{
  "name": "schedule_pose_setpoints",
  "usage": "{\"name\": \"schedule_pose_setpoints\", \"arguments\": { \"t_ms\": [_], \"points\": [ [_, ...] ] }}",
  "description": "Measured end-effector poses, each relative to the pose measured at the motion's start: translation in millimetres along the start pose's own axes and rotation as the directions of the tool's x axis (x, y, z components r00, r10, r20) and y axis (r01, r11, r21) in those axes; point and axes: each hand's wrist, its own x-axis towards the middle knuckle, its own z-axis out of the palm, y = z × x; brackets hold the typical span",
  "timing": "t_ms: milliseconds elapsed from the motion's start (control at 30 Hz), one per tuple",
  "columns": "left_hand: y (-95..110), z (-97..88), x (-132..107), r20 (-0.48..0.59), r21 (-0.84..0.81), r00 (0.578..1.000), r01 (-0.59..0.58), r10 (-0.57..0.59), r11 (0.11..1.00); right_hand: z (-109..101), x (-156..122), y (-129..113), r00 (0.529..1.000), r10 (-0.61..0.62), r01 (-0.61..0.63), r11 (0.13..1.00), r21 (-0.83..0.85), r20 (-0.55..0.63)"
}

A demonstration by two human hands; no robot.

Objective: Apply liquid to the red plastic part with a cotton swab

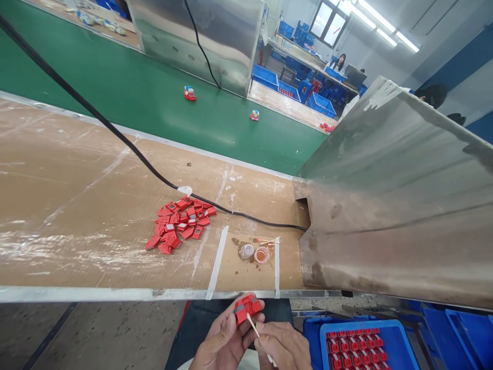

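- My left hand pinches a small red part between thumb and fingertips, held low in front of my lap, just below the bench edge.
- My right hand grips a thin stick, fingers closed on it; its tip points up-left and touches or nearly touches the red part. Cannot tell which.
- On the bench, a loose pile of red parts lies left of centre, well apart from my hands.
- Two small round dishes sit side by side on a taped-off brown patch, one clear, one with reddish content; a second stick rests just behind them.
- Black cable runs across the bench, passing just behind the pile.
- Blue tray at lower right holds rows of red parts.
- Green belt beyond the bench carries two small assembled pieces, well apart.
- Metal chute rises at right.
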Motion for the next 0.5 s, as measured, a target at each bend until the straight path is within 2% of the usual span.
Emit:
{"name": "schedule_pose_setpoints", "arguments": {
  "t_ms": [167, 333, 500],
  "points": [
    [-1, -1.1, 0, 0.052, -0.041, 0.999, 0.018, -0.016, 0.999, -1, -9, 3, 0.997, 0.041, -0.042, 0.999, -0.008, -0.061],
    [-1, -3.7, 0, 0.076, -0.075, 0.995, 0.063, -0.057, 0.995, -4, -19, 3, 0.994, 0.098, -0.099, 0.995, -0.007, -0.051],
    [-1, -2.3, -1, 0.047, -0.045, 0.997, 0.066, -0.064, 0.997, -1, -25, 4, 0.995, 0.090, -0.088, 0.995, 0.047, -0.041]
  ]
}}
